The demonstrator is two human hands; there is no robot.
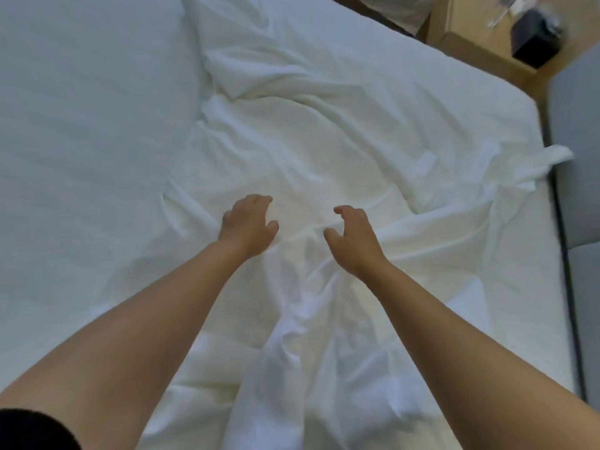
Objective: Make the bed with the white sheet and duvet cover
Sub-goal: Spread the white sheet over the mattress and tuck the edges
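Bed, part-made: spreading of the white sheet in hand.

Mattress [81, 125], bare along its left portion; white sheet [324, 141], crumpled in ridges across the middle and right, one corner trailing over the right edge. The left hand [248, 225] and right hand [354, 238] are reached out side by side, a little apart, low over the sheet's centre, fingers half-curled with no cloth seen gripped. Wooden nightstand [470, 43] beyond the far corner; black box [535, 37] on it. Judged step: flattening and positioning the sheet. The next move calls for gathering a fold and drawing it left over the bare mattress.
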